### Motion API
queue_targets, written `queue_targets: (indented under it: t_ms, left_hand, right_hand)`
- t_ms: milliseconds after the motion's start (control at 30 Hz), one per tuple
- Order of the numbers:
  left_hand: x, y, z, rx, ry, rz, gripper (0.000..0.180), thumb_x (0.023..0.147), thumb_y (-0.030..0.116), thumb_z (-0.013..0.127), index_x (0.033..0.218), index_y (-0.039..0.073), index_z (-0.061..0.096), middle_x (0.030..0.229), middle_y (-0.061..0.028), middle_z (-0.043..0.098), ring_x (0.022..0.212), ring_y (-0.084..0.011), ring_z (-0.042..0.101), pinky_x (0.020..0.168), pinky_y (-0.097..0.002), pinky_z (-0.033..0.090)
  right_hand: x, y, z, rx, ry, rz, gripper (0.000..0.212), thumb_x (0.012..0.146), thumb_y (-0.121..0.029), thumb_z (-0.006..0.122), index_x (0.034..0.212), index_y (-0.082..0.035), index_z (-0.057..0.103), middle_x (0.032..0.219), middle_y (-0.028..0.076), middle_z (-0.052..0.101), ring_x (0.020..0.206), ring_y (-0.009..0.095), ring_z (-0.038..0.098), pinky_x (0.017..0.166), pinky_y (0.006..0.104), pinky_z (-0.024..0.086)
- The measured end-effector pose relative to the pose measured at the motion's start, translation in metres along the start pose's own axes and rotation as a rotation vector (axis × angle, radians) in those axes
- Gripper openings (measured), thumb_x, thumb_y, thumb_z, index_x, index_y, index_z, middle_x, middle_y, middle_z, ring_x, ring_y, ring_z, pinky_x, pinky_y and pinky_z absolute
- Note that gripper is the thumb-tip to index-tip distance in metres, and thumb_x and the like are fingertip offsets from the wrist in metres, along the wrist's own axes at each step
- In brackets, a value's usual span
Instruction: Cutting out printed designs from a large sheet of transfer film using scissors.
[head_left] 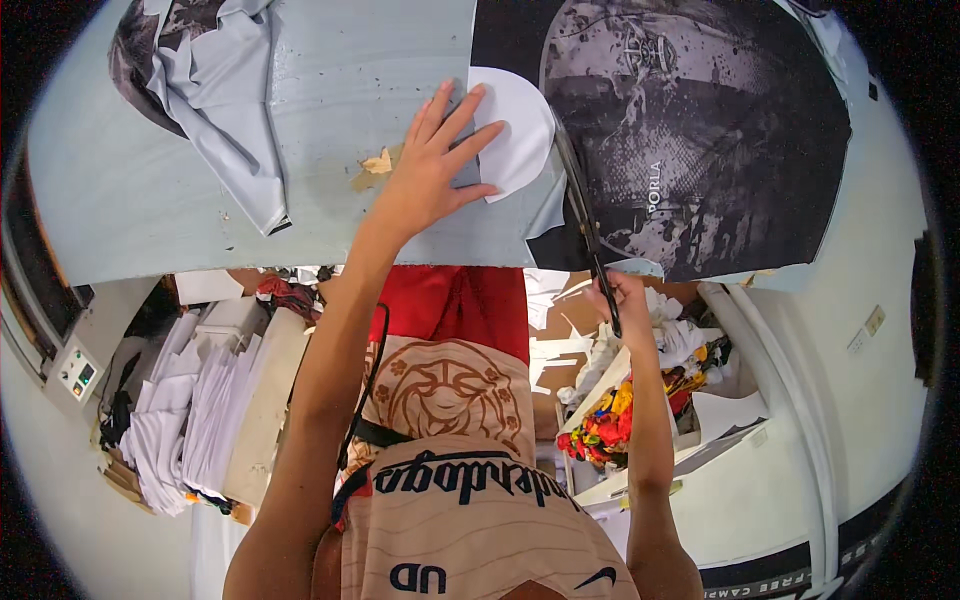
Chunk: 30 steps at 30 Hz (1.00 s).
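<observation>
Dark stylised lettering crosses the shirt (480, 510), with two dark capitals and a small curved mark lower down; beyond the shirt and to its right, the dark panel (720, 150) bears a pale word running lengthwise and a faint crest; right of the shirt, a black strip (760, 572) carries pale capitals, partly cut off.

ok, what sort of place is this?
Probably a garment-cutting workshop: long scissors in the right hand, at dark printed fabric on a worn table, with colourful cloth heaped below.
</observation>
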<state>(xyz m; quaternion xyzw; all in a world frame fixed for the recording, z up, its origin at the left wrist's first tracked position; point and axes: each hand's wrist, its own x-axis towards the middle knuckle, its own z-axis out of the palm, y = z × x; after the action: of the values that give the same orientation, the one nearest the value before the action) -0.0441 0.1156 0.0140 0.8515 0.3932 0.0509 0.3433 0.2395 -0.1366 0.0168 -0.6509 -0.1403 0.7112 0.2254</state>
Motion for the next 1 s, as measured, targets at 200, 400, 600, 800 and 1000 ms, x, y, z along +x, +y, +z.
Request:
queue_targets:
  t_ms: [200, 400, 600, 800, 1000]
  left_hand:
    - [0.001, -0.003, -0.003, -0.016, -0.015, -0.006, 0.08, 0.069, 0.031, 0.092, 0.144, 0.025, 0.064, 0.17, -0.0073, 0.034, 0.157, -0.0428, 0.022, 0.123, -0.0605, 0.027]
    - [0.001, -0.005, -0.005, -0.057, -0.057, -0.019, 0.077, 0.07, 0.029, 0.091, 0.141, 0.019, 0.064, 0.169, -0.0082, 0.034, 0.157, -0.0424, 0.023, 0.123, -0.0622, 0.028]
    - [0.002, -0.003, -0.012, -0.095, -0.062, -0.027, 0.072, 0.07, 0.025, 0.091, 0.137, 0.017, 0.066, 0.169, -0.0094, 0.035, 0.157, -0.0423, 0.023, 0.123, -0.0628, 0.028]
    - [0.001, -0.004, -0.017, -0.138, -0.061, -0.032, 0.071, 0.069, 0.022, 0.091, 0.135, 0.015, 0.066, 0.168, -0.0094, 0.035, 0.157, -0.0418, 0.024, 0.124, -0.0612, 0.029]
    - [0.002, -0.003, -0.019, -0.172, -0.046, -0.042, 0.074, 0.065, 0.018, 0.092, 0.134, 0.014, 0.066, 0.167, -0.0105, 0.037, 0.156, -0.042, 0.026, 0.122, -0.059, 0.031]
  right_hand:
    - [0.008, -0.013, -0.009, -0.153, 0.006, -0.002, 0.028, 0.087, -0.019, 0.088, 0.082, -0.002, 0.066, 0.069, -0.006, 0.057, 0.063, 0.002, 0.049, 0.055, 0.0223, 0.037]
    - [0.013, -0.035, -0.028, -0.108, -0.062, 0.059, 0.022, 0.086, -0.008, 0.085, 0.08, -0.007, 0.064, 0.069, -0.008, 0.056, 0.061, 0.002, 0.049, 0.053, 0.0229, 0.035]
    - [0.029, -0.054, -0.043, -0.302, -0.051, 0.006, 0.029, 0.081, -0.013, 0.091, 0.078, -0.002, 0.065, 0.065, -0.007, 0.052, 0.062, 0.002, 0.044, 0.055, 0.0239, 0.034]
    - [0.042, -0.084, -0.07, -0.296, -0.136, 0.025, 0.028, 0.081, -0.012, 0.091, 0.077, -0.001, 0.066, 0.068, -0.008, 0.053, 0.065, 0.002, 0.044, 0.057, 0.0243, 0.034]
    - [0.063, -0.132, -0.098, -0.492, -0.176, 0.063, 0.024, 0.081, -0.007, 0.09, 0.082, -0.001, 0.066, 0.072, -0.006, 0.057, 0.068, 0.003, 0.048, 0.059, 0.0239, 0.038]
